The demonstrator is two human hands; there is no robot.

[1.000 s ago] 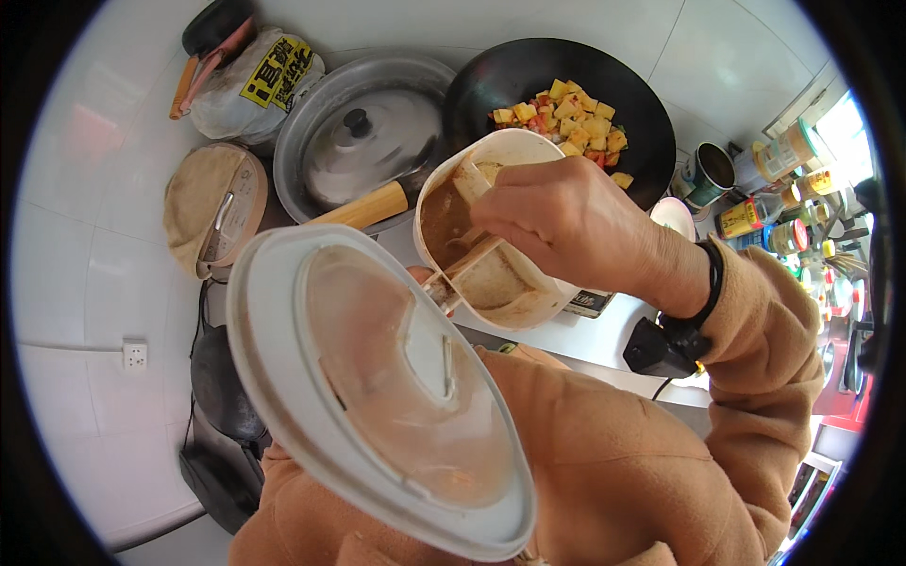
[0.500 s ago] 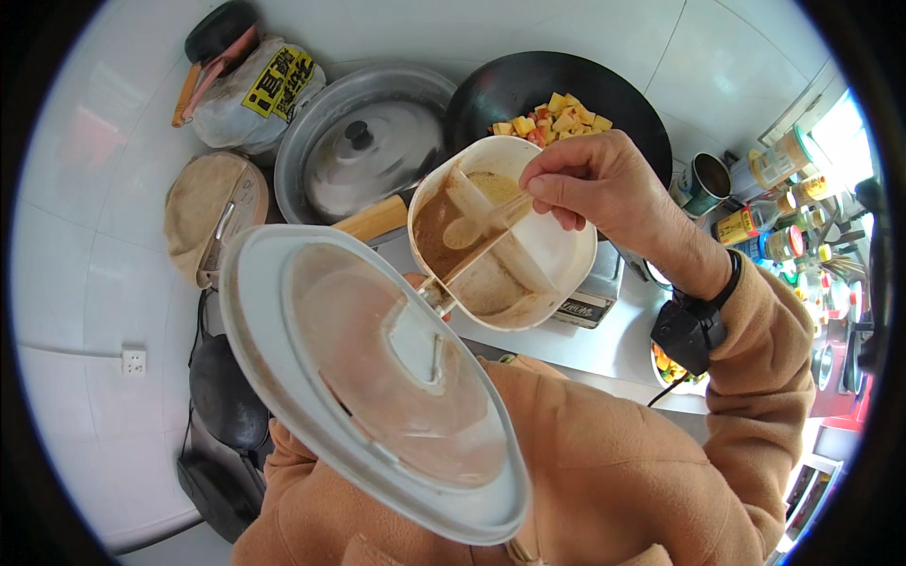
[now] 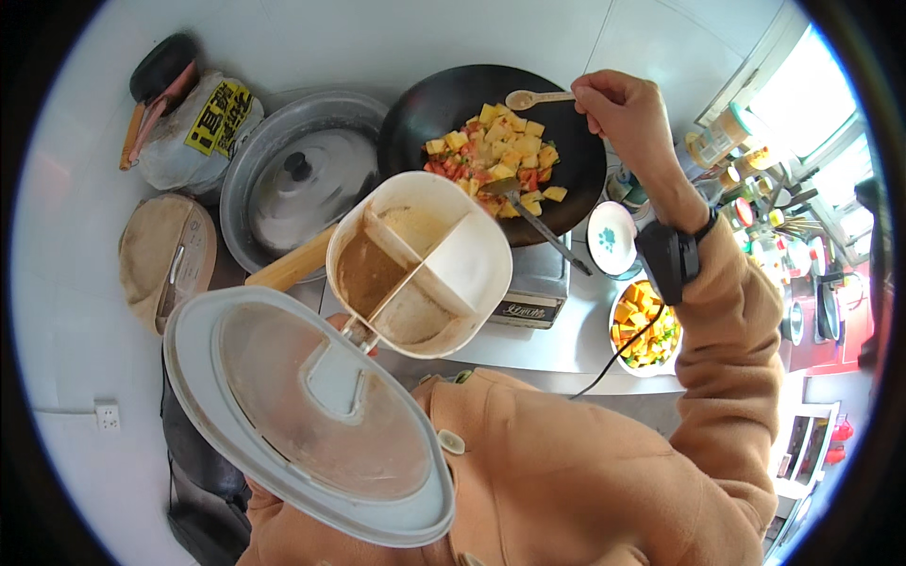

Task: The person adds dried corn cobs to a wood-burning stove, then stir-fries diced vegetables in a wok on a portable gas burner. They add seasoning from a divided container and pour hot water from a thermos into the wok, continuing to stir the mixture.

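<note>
- 1 view only, head camera: right hand (image 3: 623, 113) pinches a small spoon (image 3: 533, 97) loaded with pale powder, held over the black wok (image 3: 444, 104) of diced food (image 3: 500, 156).
- Left hand (image 3: 351, 328) mostly hidden; it looks clamped under the 3-section seasoning box (image 3: 420, 264), hinged lid (image 3: 302, 415) hanging open toward the person.
- Risk: box tilts, brown powder spills onto the counter (image 3: 557, 340) or coat.
- Risk: spoon tips early, whole load lands in 1 spot.
- Risk: spatula (image 3: 533, 219) propped on the wok rim could get knocked.
</note>
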